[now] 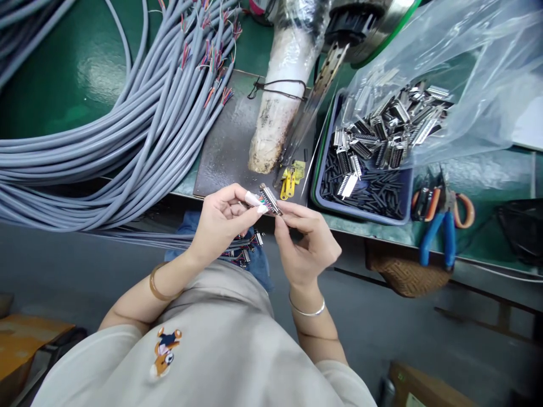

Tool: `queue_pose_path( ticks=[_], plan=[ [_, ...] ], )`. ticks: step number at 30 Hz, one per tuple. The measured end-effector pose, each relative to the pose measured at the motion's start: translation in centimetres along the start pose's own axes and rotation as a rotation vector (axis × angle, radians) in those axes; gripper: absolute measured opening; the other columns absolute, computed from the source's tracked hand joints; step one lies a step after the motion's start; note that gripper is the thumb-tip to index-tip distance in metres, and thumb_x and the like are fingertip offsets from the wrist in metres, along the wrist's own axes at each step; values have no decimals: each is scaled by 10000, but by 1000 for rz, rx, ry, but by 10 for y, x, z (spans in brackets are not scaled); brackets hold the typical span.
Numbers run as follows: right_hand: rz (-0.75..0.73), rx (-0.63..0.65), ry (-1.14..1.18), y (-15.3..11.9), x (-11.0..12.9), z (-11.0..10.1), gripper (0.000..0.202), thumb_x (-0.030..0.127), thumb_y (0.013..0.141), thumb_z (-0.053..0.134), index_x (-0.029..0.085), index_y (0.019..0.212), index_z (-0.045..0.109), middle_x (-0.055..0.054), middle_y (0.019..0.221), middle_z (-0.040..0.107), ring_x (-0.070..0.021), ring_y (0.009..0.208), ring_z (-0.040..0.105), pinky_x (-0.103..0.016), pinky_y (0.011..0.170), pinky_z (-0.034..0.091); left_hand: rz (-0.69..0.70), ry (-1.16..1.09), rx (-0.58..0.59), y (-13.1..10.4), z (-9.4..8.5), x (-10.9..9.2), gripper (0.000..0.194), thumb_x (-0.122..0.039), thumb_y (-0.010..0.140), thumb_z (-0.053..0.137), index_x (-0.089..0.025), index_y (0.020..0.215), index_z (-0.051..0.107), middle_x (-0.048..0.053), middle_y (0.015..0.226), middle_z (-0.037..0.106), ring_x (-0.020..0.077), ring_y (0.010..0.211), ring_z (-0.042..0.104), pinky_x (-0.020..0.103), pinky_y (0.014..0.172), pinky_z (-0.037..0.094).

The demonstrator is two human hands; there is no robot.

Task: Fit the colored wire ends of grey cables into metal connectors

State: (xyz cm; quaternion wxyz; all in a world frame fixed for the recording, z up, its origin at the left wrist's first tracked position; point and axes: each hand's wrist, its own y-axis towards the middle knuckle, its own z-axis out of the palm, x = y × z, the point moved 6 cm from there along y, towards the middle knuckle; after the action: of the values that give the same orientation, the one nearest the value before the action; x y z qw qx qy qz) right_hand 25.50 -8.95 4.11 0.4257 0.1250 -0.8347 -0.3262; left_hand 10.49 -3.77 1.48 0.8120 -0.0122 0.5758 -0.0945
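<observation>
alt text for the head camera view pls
Both hands, left hand and right hand, pinch a small metal connector with coloured wires over the person's lap. On the green bench lie grey cables, a blue tray of connectors and blue-handled pliers.

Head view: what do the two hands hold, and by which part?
Both hands pinch one small metal connector: the left hand by its upper-left end, the right hand by its lower-right end. Coloured wires show at the left fingertips.
</observation>
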Motion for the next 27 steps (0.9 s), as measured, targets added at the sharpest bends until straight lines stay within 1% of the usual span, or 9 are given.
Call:
queue_pose_path(
  ticks=[3,6,8,11,18,24,27],
  plan=[
    [-1,-7,-22,5,-2,4,205,61,878,725,232,964,653,-28,1061,815,-161,939,789,-294,799,651,163,104,-54,1,1,-7,133,-169,756,817,-157,742,686,4,750,728,40,496,550,147,452,451],
    [-32,-16,-55,10,-1,5,203,62,874,729,231,950,647,-25,1062,816,-160,939,791,-286,796,648,303,222,-108,1,3,-13,104,-120,764,787,-159,742,692,13,783,742,74,632,648,157,569,524],
    [-43,-19,-51,12,-1,6,198,62,874,728,228,943,644,-31,1069,815,-163,945,792,-289,803,648,377,288,-137,0,4,-15,107,-108,774,775,-162,748,686,5,783,742,73,650,655,155,594,522],
    [-30,-16,-26,14,-4,7,180,78,885,724,229,939,643,-32,1074,812,-173,955,792,-310,809,653,464,370,-165,-1,5,-18,113,-95,790,752,-168,764,670,-11,777,732,54,606,622,145,569,490],
    [-3,-19,-4,20,-8,8,170,94,881,744,231,940,662,-17,1042,810,-167,917,787,-314,789,653,550,474,-157,2,8,-22,124,-93,796,725,-176,780,635,-21,776,715,38,539,560,143,512,447],
    [-13,-39,-5,28,-8,9,181,88,867,758,231,928,666,-17,1048,809,-171,923,786,-317,790,658,561,474,-177,7,11,-27,157,-83,807,714,-182,762,601,-63,661,585,27,510,480,135,478,383],
    [-30,-52,-23,32,-5,8,191,77,852,772,225,923,675,-23,1051,812,-171,912,785,-316,793,658,566,471,-168,8,11,-31,162,-87,808,718,-183,767,595,-68,657,557,21,487,435,138,442,333]
  ],
)
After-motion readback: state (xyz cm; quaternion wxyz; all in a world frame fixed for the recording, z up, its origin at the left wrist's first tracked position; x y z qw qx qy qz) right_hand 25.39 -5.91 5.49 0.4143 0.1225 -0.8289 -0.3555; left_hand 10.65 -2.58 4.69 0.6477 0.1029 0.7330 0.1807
